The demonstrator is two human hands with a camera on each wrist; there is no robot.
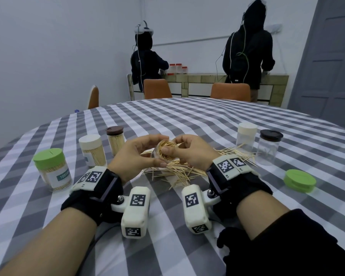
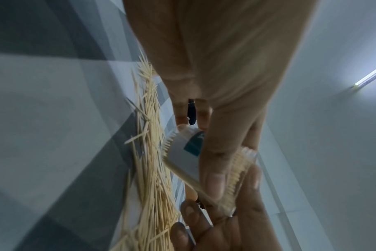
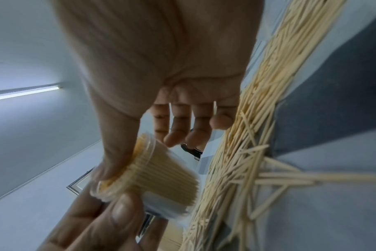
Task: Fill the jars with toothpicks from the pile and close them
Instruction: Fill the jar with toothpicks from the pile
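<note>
Head view: both hands up over the toothpick pile, sharing one open jar tilted w/ mouth toward camera, packed w/ toothpicks. Left hand curls round the jar body, thumb along the near side. Right hand has thumb pressed on the toothpick tips at the jar mouth, fingers wrapped behind the rim. Left wrist view: jar w/ white/teal label, left thumb across it, pile under on checked cloth. Right wrist view: right thumb on jar rim, other right fingers loosely straight behind it.

Left of left hand: three filled, closed jars, green lid, cream lid, brown lid. Right of right hand, past the pile: two closed clear jars, cream lid and dark lid; contents not clear. Loose green lid flat on checked table, nearer right wrist. Two people stand at far counter, backs turned.
</note>
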